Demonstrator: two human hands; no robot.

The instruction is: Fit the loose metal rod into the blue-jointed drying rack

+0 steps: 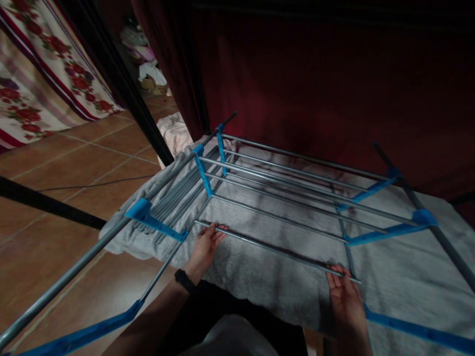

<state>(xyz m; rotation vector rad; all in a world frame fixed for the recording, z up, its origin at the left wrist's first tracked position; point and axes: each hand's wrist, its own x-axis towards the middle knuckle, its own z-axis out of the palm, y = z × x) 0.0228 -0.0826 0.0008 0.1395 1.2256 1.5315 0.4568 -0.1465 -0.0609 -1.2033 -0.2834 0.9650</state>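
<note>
My left hand (205, 245) and my right hand (345, 294) hold one thin grey metal rod (274, 249) near its two ends, fingers curled under it. The rod lies nearly level, sloping down toward the right. Both its ends show free, apart from the blue plastic brackets. Around it stands a partly built rack of grey tubes, with a long left tube (100, 244) and a right tube (451, 249). Blue brackets (204, 173) sit on these tubes, and several thin rods span the far sections. My left wrist wears a black band (184, 281).
Several loose grey rods (181, 185) lie on the grey blanket (297, 222) at left. Dark bed posts (122, 84) cross the left side. A dark red curtain (315, 89) hangs behind. The tiled floor (85, 158) carries a black cable (100, 184).
</note>
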